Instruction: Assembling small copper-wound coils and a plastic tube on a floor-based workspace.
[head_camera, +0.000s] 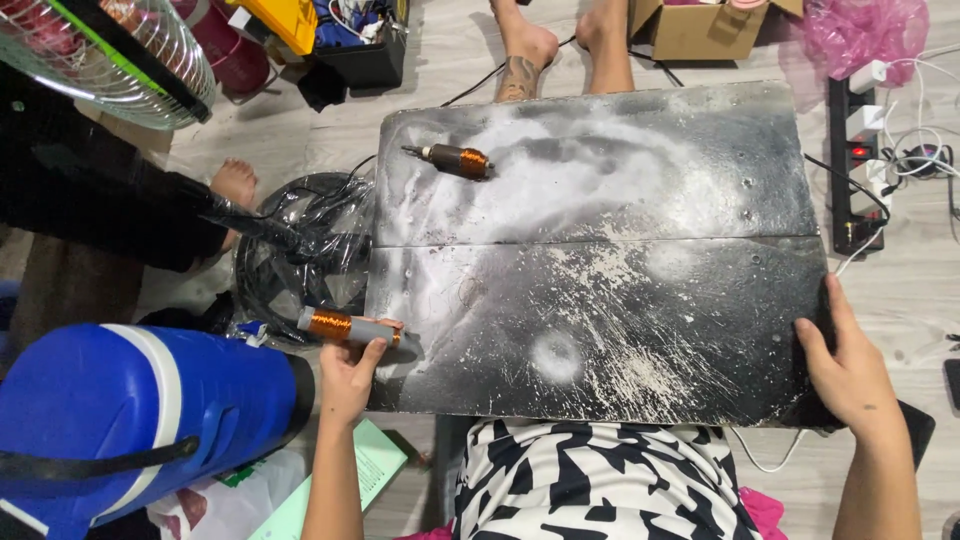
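A grey motor rotor (352, 328) with a copper-wound band near its nine o'clock end is lying flat, pointing three o'clock, across the nine o'clock edge of the scorched, white-smeared black worktop (640, 300), which is lying level.

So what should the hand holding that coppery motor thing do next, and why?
Probably lay it down flat on the dark board. The left hand grips the copper-wound rotor right at the board's left edge, half off it. The right hand only holds the board's right edge, and another rotor already lies on the board.
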